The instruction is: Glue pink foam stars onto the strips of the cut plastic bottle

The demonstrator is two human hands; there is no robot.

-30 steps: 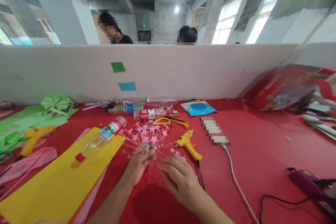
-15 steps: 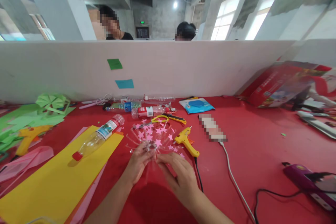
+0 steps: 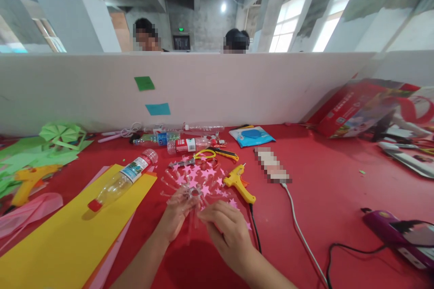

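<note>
My left hand (image 3: 178,212) is closed round the rim of a clear plastic bottle piece (image 3: 194,192), cut into thin strips that fan outward with curled ends. Its round opening faces up toward me. Close by on the right, my right hand (image 3: 227,230) has its fingers drawn together beside the strips that point toward me; what lies between the fingertips is hidden. Pink paper stars (image 3: 205,190) lie on the table beneath and around the strips, seen through the plastic. A yellow glue gun (image 3: 239,183) lies just beyond my right hand.
Behind the stars are yellow-handled scissors (image 3: 205,153), a utility knife (image 3: 224,153) and several plastic bottles (image 3: 185,145). To the left, another bottle (image 3: 124,180) rests on yellow paper (image 3: 74,235). A phone (image 3: 272,165) with a white cable and a purple power strip (image 3: 396,237) are on the right.
My right hand came in to the plastic strips, then drew slightly back, fingers still together. The plastic piece has tilted a little in my left hand. The whole view has shifted slightly.
</note>
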